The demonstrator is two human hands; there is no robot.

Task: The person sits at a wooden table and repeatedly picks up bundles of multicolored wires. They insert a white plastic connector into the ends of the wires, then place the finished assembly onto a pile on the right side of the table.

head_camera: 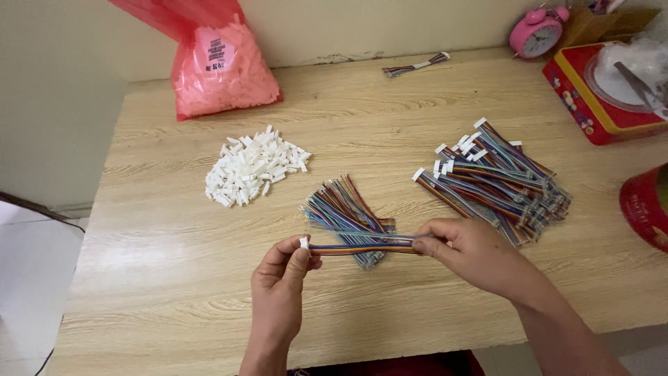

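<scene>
Pale wood-grain table (pixel 174 292); rainbow ribbon cable (pixel 362 246) stretched centre, light, limp; left hand (pixel 282 278) pinching white connector (pixel 304 243) at 9 o'clock; right hand (pixel 466 247) gripping 3 o'clock end; best held by ends.

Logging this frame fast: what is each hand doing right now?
Left hand: closed, pinching the white connector at one end of the rainbow ribbon cable.
Right hand: closed, gripping the cable's other end.

Red tin (pixel 646 207) and scissors (pixel 643 87) cut off.
</scene>
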